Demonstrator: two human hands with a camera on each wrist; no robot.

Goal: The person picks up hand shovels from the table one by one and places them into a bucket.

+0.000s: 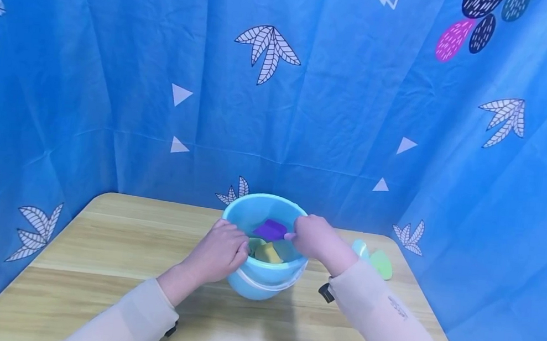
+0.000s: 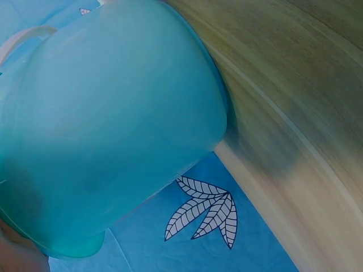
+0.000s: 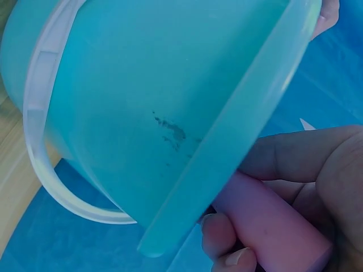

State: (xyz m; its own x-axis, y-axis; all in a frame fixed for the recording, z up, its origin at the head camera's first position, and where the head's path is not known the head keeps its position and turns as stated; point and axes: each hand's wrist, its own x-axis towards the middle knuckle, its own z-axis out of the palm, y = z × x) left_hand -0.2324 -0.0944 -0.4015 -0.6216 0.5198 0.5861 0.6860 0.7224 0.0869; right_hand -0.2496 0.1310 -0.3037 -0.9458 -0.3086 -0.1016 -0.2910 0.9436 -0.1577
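Note:
A light blue bucket [image 1: 255, 289] stands on the wooden table, its opening towards me. My left hand [image 1: 222, 249] grips the near left part of its rim; in the left wrist view the bucket's wall hides most of that hand. At the right side of the rim, my right hand [image 1: 319, 241] holds a toy shovel by its pink handle [image 3: 275, 229], the fingers curled round it. The shovel's purple blade [image 1: 272, 230] reaches inside the bucket. Below the blade lie a yellow piece [image 1: 267, 253] and a green piece [image 1: 254, 244], both partly hidden.
On the table to the right, partly behind my right forearm, lie a light blue piece [image 1: 360, 248] and a green piece [image 1: 381, 264]. The bucket's white carrying handle [image 3: 38, 107] hangs down its near side. A blue patterned curtain [image 1: 278, 121] encloses the table's back and sides.

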